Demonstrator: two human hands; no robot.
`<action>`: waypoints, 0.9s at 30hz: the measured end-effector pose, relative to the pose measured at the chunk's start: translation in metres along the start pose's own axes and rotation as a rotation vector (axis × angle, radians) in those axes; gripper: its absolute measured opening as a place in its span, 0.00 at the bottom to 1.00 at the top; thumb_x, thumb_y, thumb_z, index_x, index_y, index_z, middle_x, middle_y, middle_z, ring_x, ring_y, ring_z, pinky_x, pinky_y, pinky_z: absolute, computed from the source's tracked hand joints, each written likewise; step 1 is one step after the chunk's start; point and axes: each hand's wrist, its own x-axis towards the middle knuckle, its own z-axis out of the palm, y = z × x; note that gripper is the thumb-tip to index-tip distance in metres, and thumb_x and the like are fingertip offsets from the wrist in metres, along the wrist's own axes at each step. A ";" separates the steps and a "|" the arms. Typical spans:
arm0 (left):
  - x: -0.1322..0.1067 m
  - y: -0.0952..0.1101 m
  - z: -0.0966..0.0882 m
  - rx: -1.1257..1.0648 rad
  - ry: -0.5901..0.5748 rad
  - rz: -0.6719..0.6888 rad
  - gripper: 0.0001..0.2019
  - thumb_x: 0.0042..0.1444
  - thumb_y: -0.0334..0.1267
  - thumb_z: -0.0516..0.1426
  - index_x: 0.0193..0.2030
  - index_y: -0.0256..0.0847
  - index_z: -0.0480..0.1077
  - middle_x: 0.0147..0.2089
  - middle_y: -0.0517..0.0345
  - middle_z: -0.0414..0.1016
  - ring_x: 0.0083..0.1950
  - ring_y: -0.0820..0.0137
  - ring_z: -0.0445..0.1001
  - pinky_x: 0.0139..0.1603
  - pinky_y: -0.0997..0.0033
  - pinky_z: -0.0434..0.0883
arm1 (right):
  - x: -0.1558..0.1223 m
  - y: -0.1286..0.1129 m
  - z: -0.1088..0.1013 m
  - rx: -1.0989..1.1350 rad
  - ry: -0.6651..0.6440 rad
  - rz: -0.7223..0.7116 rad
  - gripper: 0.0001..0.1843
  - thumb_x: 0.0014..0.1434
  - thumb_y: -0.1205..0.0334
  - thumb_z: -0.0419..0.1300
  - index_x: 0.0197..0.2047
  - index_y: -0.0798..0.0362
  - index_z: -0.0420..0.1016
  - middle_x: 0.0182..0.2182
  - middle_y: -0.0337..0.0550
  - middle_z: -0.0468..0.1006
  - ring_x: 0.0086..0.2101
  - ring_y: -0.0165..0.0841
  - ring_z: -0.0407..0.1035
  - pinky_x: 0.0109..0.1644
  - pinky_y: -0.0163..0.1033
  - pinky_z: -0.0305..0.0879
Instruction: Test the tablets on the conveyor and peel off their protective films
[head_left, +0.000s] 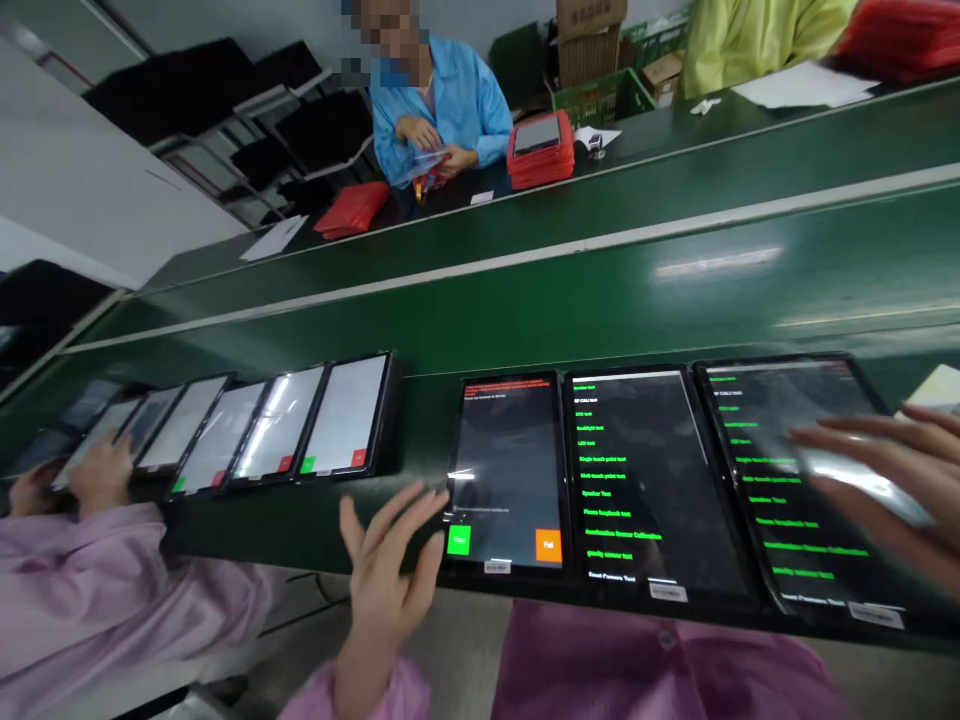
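Note:
Three tablets lie side by side along the near edge of the green bench. My left hand (394,560) has its fingers spread, by the left edge of the first tablet (506,450), whose dark screen shows a green and an orange button. A middle tablet (645,470) displays a list of tests, mostly in green text. Over the right tablet (787,480), which shows a similar list, hovers my right hand (892,470), blurred, with fingers stretched out and nothing held. Whether its fingertips touch the screen I cannot tell.
More tablets (346,415) with pale screens stand in a row at the left, where a co-worker's hands (105,475) handle some. Across the bench (525,290), a person in blue (472,100) holds a clear bag beside red stacks (541,160). A green crate (607,98) stands behind.

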 end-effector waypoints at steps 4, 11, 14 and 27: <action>0.088 -0.016 0.029 -0.063 -0.239 -0.155 0.18 0.74 0.45 0.47 0.65 0.47 0.67 0.63 0.48 0.82 0.68 0.56 0.77 0.81 0.27 0.42 | 0.051 0.032 0.026 -0.097 -0.036 -0.047 0.31 0.77 0.35 0.39 0.52 0.48 0.72 0.45 0.51 0.84 0.43 0.49 0.79 0.51 0.57 0.70; 0.151 0.018 0.028 -0.122 -0.606 0.045 0.21 0.77 0.52 0.46 0.66 0.45 0.69 0.55 0.48 0.85 0.58 0.54 0.83 0.74 0.13 0.33 | 0.042 0.019 0.019 -0.030 -0.009 -0.191 0.22 0.81 0.45 0.43 0.47 0.45 0.74 0.41 0.38 0.84 0.43 0.41 0.80 0.56 0.51 0.66; 0.171 0.049 0.049 -0.218 -0.603 0.190 0.18 0.78 0.49 0.48 0.64 0.46 0.70 0.61 0.50 0.83 0.66 0.57 0.79 0.77 0.20 0.32 | 0.050 0.017 0.013 -0.034 0.025 -0.204 0.17 0.80 0.51 0.47 0.46 0.47 0.73 0.40 0.39 0.84 0.42 0.40 0.80 0.55 0.50 0.66; 0.079 0.014 -0.031 -0.154 -0.282 0.225 0.11 0.71 0.34 0.56 0.57 0.49 0.71 0.55 0.60 0.86 0.61 0.67 0.83 0.84 0.45 0.47 | 0.053 0.030 0.033 -0.100 0.067 -0.243 0.22 0.81 0.50 0.40 0.50 0.48 0.71 0.41 0.45 0.85 0.42 0.44 0.79 0.50 0.53 0.64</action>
